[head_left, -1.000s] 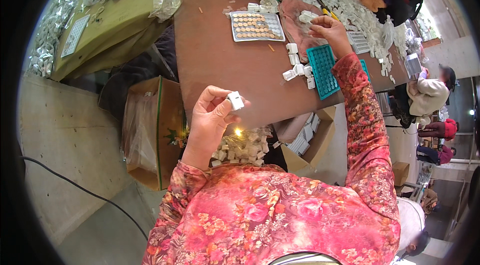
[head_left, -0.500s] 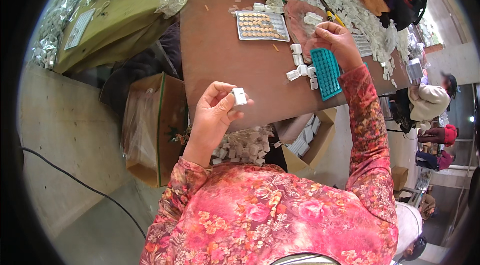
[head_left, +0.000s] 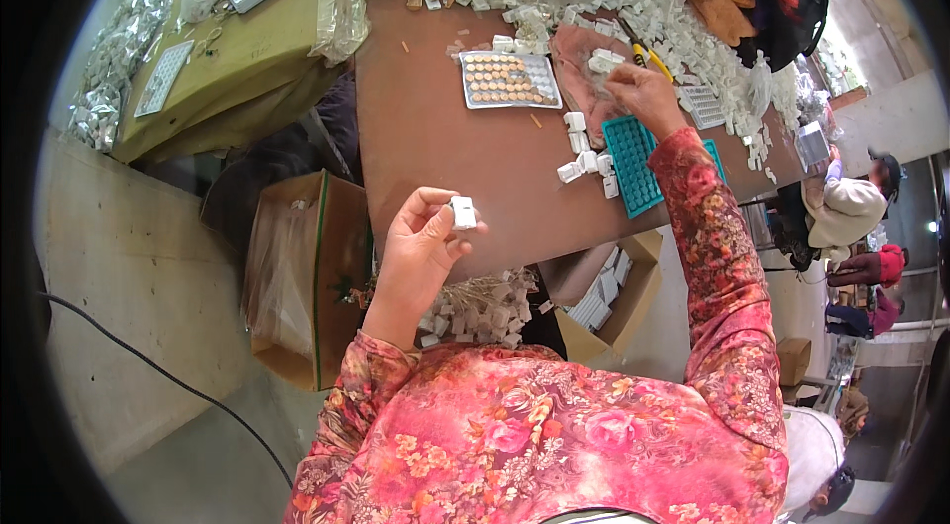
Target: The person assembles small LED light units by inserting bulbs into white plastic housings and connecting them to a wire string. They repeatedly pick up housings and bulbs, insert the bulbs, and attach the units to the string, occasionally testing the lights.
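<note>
My left hand (head_left: 420,239) is raised over the table's near edge. Its thumb and fingers pinch a small white plastic case (head_left: 462,213) with a dark slot on its face. Farther off on the right, my right hand (head_left: 647,96) hovers over a crumpled pink cloth (head_left: 579,59), its fingers curled together. Whatever they may hold is hidden. Close to those fingertips lie a few white plastic pieces (head_left: 605,61). Below that hand is a teal tray (head_left: 629,168) with rows of round pockets, and several white cases (head_left: 586,161) stand along its left side.
A white tray of round copper-coloured discs (head_left: 510,81) sits mid-table. Loose white parts (head_left: 693,44) heap along the far and right sides, near a yellow-handled tool (head_left: 653,59). Open cardboard boxes (head_left: 322,277) (head_left: 633,286) stand below the near edge. Other people (head_left: 856,197) are at the right.
The whole view has shifted slightly, so the table appears lower. My right hand has turned, its fingers curling downward by the cloth. My left hand keeps hold of the white case.
</note>
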`<state>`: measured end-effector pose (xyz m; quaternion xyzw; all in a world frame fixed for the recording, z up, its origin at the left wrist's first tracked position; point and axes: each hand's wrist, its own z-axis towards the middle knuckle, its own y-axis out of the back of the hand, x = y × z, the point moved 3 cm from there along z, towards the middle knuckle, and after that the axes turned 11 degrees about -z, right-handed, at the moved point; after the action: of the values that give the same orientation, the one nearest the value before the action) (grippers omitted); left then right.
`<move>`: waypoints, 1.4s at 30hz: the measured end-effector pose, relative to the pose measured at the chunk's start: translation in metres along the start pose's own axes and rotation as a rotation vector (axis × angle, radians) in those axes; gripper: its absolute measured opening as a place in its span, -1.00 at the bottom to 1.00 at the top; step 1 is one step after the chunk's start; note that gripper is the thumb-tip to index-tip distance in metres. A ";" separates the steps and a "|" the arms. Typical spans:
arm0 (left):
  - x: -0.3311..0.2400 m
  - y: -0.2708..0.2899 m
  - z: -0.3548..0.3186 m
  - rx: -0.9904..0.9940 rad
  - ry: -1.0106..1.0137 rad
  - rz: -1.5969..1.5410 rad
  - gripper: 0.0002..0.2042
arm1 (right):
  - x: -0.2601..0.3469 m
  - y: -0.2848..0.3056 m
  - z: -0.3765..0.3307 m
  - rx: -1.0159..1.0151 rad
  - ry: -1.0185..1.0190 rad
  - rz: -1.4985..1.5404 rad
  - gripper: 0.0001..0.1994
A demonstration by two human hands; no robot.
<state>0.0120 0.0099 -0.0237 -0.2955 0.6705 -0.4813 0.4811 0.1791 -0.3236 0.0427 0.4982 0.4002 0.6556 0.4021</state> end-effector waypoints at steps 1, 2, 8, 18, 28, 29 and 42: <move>-0.001 0.000 0.000 -0.003 -0.007 -0.001 -0.85 | -0.008 -0.001 0.003 -0.057 0.077 -0.091 -0.85; -0.001 -0.001 0.000 0.009 -0.010 -0.039 -0.85 | -0.015 -0.003 0.007 -0.084 0.086 -0.221 -0.84; -0.002 -0.001 0.000 0.003 0.009 -0.023 -0.86 | -0.019 0.001 0.000 0.036 -0.163 0.446 -0.86; -0.001 -0.002 0.000 0.021 -0.020 -0.053 -0.82 | 0.096 0.008 -0.035 0.233 -0.099 0.779 -0.91; -0.002 -0.002 0.001 -0.009 -0.022 -0.039 -0.79 | 0.123 0.000 -0.039 0.075 -0.011 0.669 -0.89; -0.001 -0.003 0.001 0.005 -0.025 -0.059 -0.78 | 0.111 0.004 -0.031 -0.032 0.039 0.526 -0.89; -0.001 -0.002 0.002 0.032 -0.007 -0.109 -0.82 | 0.000 -0.003 -0.004 0.094 -0.221 0.332 -0.87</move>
<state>0.0142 0.0097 -0.0215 -0.3253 0.6441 -0.5165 0.4611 0.1756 -0.3232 0.0394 0.6445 0.2963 0.6350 0.3061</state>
